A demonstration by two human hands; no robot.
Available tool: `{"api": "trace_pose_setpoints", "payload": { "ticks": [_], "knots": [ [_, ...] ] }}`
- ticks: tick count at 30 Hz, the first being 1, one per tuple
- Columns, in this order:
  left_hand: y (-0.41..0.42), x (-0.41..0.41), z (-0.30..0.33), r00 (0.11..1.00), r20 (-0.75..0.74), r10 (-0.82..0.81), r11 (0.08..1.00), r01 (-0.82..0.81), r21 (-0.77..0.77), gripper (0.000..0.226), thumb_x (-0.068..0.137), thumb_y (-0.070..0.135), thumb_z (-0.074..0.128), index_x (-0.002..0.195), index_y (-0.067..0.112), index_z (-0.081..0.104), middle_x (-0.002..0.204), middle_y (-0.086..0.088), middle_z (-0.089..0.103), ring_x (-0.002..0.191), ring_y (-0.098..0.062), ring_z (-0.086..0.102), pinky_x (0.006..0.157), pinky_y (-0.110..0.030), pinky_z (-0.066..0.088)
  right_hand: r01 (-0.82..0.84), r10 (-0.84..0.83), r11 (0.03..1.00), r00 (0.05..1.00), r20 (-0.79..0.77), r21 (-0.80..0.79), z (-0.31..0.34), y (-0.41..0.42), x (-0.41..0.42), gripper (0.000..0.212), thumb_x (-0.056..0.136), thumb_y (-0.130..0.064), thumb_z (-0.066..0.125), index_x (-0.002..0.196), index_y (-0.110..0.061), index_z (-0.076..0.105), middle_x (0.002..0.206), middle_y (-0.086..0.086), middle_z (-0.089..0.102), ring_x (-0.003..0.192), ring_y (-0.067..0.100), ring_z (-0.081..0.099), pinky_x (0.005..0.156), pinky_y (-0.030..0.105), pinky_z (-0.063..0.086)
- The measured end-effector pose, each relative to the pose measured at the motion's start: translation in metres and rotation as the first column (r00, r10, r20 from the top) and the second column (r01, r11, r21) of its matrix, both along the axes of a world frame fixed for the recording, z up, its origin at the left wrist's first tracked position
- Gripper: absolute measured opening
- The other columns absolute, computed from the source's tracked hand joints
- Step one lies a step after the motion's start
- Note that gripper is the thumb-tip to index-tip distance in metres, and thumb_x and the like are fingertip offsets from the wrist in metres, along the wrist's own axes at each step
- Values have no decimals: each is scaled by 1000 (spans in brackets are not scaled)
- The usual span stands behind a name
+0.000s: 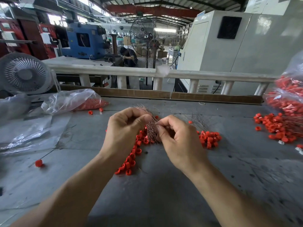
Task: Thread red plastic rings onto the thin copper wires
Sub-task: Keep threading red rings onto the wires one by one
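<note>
My left hand grips a bundle of thin copper wires that stands upright over the grey table, its tips fanning out above my fingers. My right hand pinches at the bundle's right side with thumb and forefinger; whether it holds a single wire or a ring is hidden. Loose red plastic rings lie under and below my left hand. Another small heap of red rings sits just right of my right hand, with thin wires lying behind it.
A clear bag of red rings lies at the back left beside a white desk fan. A large bag and pile of wired red rings fills the right edge. One ring on a wire lies at the left. A cardboard strip lines the table's far edge.
</note>
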State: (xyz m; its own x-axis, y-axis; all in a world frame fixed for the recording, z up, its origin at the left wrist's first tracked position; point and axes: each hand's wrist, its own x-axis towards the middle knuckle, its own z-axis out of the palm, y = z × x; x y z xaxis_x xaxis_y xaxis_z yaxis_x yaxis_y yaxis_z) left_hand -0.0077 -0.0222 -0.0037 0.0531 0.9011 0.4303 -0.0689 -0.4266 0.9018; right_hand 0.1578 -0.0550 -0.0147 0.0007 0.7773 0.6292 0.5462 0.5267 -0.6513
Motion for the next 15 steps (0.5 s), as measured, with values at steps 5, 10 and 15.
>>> {"api": "trace_pose_setpoints", "payload": {
  "ticks": [5, 10, 15],
  "knots": [
    [13, -15, -4, 912, -367, 182, 983, -175, 53, 16, 91, 30, 76, 77, 23, 74, 61, 13, 63, 51, -1, 49, 51, -12, 38, 125, -125, 992, 987, -106, -3, -1, 1, 8, 12, 97, -18, 68, 86, -22, 69, 70, -7, 69, 69, 11, 67, 70, 39, 55],
    [11, -20, -5, 488, -850, 199, 978, -154, 141, 15, 84, 41, 81, 75, 31, 74, 69, 15, 67, 66, 1, 59, 59, -23, 45, 133, -133, 991, 979, -152, -14, 1, 0, 9, 11, 97, -17, 67, 87, -22, 70, 71, -8, 69, 72, 11, 69, 71, 40, 57],
    [8, -21, -1, 325, -927, 186, 981, -115, 156, 16, 77, 48, 84, 79, 35, 74, 79, 18, 66, 75, 5, 55, 62, -20, 44, 119, -121, 993, 983, -140, -23, 0, 0, 8, 12, 96, -16, 69, 86, -21, 70, 69, -5, 69, 68, 13, 68, 68, 40, 55]
  ]
}}
